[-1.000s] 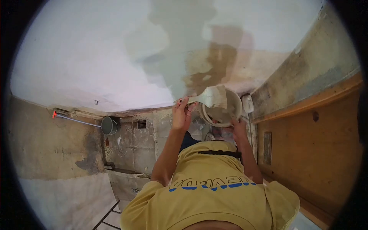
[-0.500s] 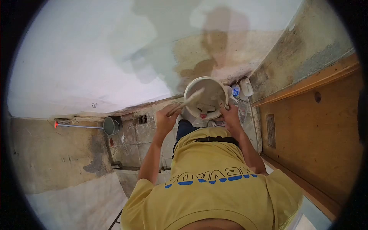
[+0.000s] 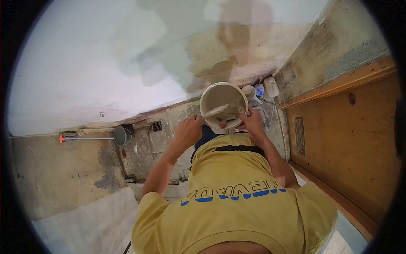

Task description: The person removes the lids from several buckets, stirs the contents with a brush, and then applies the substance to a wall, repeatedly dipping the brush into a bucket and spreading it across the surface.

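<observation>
A white bucket (image 3: 203, 96) stands tilted in front of my body, its mouth toward me. My right hand (image 3: 252, 121) grips its rim on the right side, fingers wrapped over the edge. At the left of the rim, my left hand (image 3: 189, 130) is closed around the end of a pale, flat-ended tool (image 3: 220, 109) coated in whitish stuff. The tool's wide end reaches into the bucket. Near the bucket's lower edge lies a small red-ended object (image 3: 223, 125), and dark and whitish shapes sit beside it inside.
Beyond the bucket, a white dipper (image 3: 250, 92), a blue-and-white packet (image 3: 259, 89) and a white jug (image 3: 271, 86) stand by the wall corner. A grey bucket (image 3: 122, 136) and a blue-handled pole (image 3: 89, 138) are at left. A wooden door (image 3: 338, 139) lies right.
The flat-ended tool has dropped lower into the bucket, and my left hand has turned with its back more upward. The bucket has shifted slightly left; my right hand keeps its grip.
</observation>
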A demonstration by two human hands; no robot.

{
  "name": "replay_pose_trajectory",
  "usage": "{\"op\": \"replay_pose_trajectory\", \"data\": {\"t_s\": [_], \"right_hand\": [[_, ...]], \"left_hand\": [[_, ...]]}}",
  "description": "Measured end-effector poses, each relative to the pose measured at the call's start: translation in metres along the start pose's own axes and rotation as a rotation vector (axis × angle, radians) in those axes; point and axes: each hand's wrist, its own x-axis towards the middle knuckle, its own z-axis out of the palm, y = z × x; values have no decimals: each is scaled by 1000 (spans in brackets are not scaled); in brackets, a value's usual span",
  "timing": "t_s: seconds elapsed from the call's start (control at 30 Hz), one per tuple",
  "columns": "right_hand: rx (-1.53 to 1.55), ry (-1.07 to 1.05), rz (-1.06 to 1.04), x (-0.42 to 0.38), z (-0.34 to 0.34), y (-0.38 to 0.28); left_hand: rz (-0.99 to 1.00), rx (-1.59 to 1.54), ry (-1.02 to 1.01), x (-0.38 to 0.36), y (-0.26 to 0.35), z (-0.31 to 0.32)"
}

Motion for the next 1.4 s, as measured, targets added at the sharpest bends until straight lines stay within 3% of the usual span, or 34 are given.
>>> {"op": "replay_pose_trajectory", "data": {"t_s": [0.27, 0.47, 0.53, 0.77, 0.83, 0.93, 1.27, 1.4], "right_hand": [[-11, -12, -13, 11, 5, 17], [-29, -16, -46, 5, 5, 19], [-31, -19, -39, 4, 3, 22], [-38, -2, -58, 3, -4, 31], [-26, -10, -66, 0, -3, 25], [5, -6, -59, 2, -8, 27], [50, 69, 4, 15, -3, 30], [107, 61, -9, 18, 2, 30]], "left_hand": [[-93, 84, -125, 54, 45, 3], [-9, 113, 34, 83, 44, 38], [-15, 91, -86, 87, 44, 40], [36, 161, -170, 78, 41, 50], [46, 106, 3, 55, 49, 37], [-7, 150, 92, 17, 43, 26], [-100, 33, 301, -35, -1, 64], [-73, -191, 354, -36, -4, 63]]}}
